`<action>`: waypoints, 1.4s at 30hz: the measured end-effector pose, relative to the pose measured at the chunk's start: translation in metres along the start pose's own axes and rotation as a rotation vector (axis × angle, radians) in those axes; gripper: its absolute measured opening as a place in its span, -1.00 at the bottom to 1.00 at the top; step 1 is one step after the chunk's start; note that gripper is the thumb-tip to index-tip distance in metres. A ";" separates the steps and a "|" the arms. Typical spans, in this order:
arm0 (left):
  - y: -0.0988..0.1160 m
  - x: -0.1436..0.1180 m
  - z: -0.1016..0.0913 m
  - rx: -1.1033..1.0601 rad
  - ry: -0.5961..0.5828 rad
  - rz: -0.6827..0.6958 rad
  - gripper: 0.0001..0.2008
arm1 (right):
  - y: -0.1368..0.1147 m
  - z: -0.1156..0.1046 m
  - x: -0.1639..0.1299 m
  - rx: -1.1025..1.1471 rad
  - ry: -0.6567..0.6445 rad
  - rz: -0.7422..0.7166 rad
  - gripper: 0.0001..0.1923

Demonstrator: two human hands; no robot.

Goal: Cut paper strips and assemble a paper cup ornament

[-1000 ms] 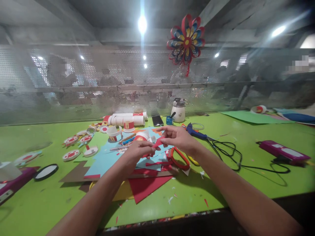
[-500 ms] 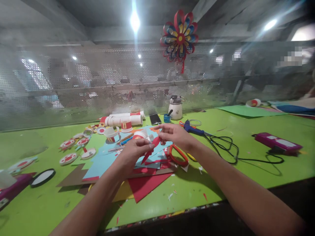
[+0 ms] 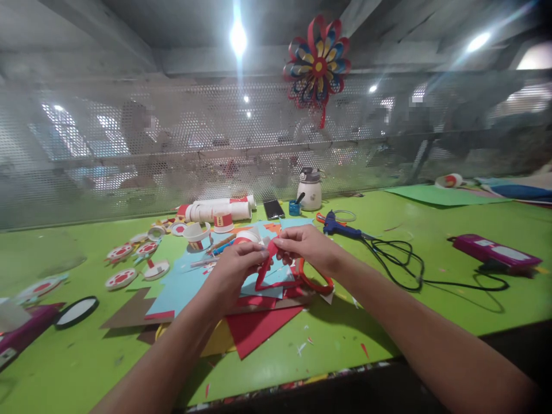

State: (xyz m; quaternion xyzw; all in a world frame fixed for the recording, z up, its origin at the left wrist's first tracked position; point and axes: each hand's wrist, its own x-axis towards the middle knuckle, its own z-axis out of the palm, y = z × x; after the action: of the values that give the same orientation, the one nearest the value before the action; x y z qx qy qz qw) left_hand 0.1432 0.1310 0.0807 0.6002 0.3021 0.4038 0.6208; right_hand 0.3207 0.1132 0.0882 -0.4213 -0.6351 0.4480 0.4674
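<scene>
Between my two hands is a small red paper piece (image 3: 271, 250), held above a pile of coloured paper. My left hand (image 3: 242, 263) pinches its left side with thumb and forefinger. On the other side, my right hand (image 3: 302, 246) grips its upper right edge between thumb and fingers. Light blue paper sheets (image 3: 179, 282) lie under the hands, with red paper (image 3: 259, 328) poking out at the front. Beside my right wrist are scissors with orange-red handles (image 3: 317, 282), their blades hidden. White paper cups (image 3: 198, 237) stand just beyond my left hand.
A blue glue gun (image 3: 342, 225) with a looped black cord lies at the right, near a purple power strip (image 3: 494, 252). Round paw-print pieces (image 3: 121, 279) are at the left. A white bottle (image 3: 309, 192), a phone (image 3: 273, 209) and white paper tubes (image 3: 218, 211) sit at the back.
My right hand has closed in on the red paper piece and now grips it, its fingers more curled than before. The view has shifted slightly.
</scene>
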 end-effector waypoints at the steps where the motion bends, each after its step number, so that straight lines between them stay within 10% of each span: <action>1: 0.001 -0.001 0.001 -0.028 -0.003 -0.003 -0.90 | 0.000 0.000 0.000 0.009 -0.012 -0.016 -0.77; 29: 0.002 0.000 0.002 -0.091 -0.031 0.004 -0.85 | -0.009 -0.003 -0.005 0.085 -0.041 -0.030 -0.84; 35: -0.002 -0.004 0.006 0.482 0.289 0.377 -0.82 | -0.009 0.000 -0.001 0.022 0.036 -0.055 -0.80; 42: -0.012 -0.005 0.005 0.866 0.205 0.594 -0.78 | -0.009 0.004 -0.002 -0.020 0.057 -0.065 -0.78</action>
State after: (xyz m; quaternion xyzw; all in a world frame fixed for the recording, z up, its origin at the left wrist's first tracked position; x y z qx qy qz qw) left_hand 0.1467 0.1247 0.0687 0.8186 0.3174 0.4570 0.1425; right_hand 0.3162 0.1083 0.0955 -0.4177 -0.6394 0.4140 0.4953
